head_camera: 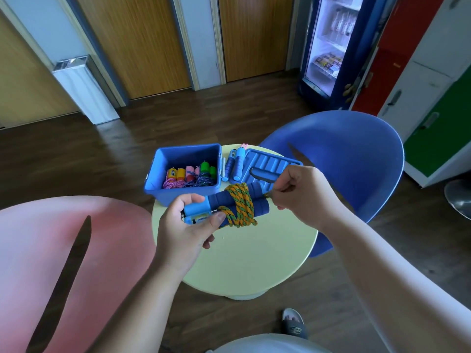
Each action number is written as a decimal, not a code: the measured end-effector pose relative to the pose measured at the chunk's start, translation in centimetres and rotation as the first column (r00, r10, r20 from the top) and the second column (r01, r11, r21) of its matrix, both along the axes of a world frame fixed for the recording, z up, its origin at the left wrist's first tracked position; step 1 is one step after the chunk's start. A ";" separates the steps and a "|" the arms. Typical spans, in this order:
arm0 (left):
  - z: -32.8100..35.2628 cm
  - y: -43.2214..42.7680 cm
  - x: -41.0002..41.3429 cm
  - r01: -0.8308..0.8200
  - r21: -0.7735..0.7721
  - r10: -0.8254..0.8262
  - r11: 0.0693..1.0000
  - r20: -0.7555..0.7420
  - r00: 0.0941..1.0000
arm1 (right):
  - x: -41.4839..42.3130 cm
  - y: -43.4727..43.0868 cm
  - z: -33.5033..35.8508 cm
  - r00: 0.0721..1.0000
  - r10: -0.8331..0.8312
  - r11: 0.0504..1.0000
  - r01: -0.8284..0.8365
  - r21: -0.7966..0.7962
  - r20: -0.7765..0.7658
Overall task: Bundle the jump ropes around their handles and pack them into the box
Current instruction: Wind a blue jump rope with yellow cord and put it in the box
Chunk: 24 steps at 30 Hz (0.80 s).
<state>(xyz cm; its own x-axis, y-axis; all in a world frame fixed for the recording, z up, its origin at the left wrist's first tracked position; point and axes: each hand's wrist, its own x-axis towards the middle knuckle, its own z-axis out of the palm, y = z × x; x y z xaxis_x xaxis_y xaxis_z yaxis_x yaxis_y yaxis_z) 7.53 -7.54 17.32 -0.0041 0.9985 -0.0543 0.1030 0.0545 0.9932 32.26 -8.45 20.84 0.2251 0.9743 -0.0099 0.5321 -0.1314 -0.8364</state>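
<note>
Round pale worktop (pixel 249 261) between pink chair (pixel 76 225) and blue chair (pixel 344 149); jump rope mid-bundling.
Blue handles (pixel 258 206), just in front of box (pixel 156 171), clamped side by side in left grip (pixel 183 225), thumb pressed on coils against slipping. Orange-green rope (pixel 240 207) wound round them; free end pinched in right grip (pixel 298 189), likely for a final tuck. Three finished bundles (pixel 188 177) inside box; another rope (pixel 235 161) just right of box, against lid (pixel 270 164).

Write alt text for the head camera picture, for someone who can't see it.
A left hand grips a pair of blue handles over a round table while the right hand pinches the orange-and-green rope wound around them. Behind, an open blue box holds three bundled ropes, beside its lid and another blue-handled rope.
</note>
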 end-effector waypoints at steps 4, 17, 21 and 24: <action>0.0 0.4 0.1 0.009 -0.023 -0.009 1.000 -0.022 1.000 | 0.2 -0.1 -0.5 0.992 0.097 0.990 -0.104 0.095 0.078; 0.0 0.8 0.8 0.023 -0.075 -0.029 0.997 -0.083 0.996 | 0.6 0.0 -1.5 0.901 0.241 0.911 -0.338 0.236 0.359; 0.3 0.4 1.3 0.039 -0.087 -0.049 0.995 -0.114 0.992 | 0.4 -0.2 -1.4 0.946 0.226 0.944 -0.271 0.186 0.233; 0.2 0.2 1.5 0.035 -0.114 -0.050 0.993 -0.128 0.991 | 0.3 -0.3 -1.3 0.966 0.205 0.963 -0.228 0.144 0.157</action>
<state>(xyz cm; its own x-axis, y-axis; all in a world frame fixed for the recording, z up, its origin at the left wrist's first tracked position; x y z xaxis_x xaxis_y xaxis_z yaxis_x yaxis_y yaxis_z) 9.08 -7.35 17.54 0.0238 0.9857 -0.1666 0.2356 0.1565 0.9592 32.57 -8.75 19.56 -0.0035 0.9862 0.1658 0.6457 0.1288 -0.7526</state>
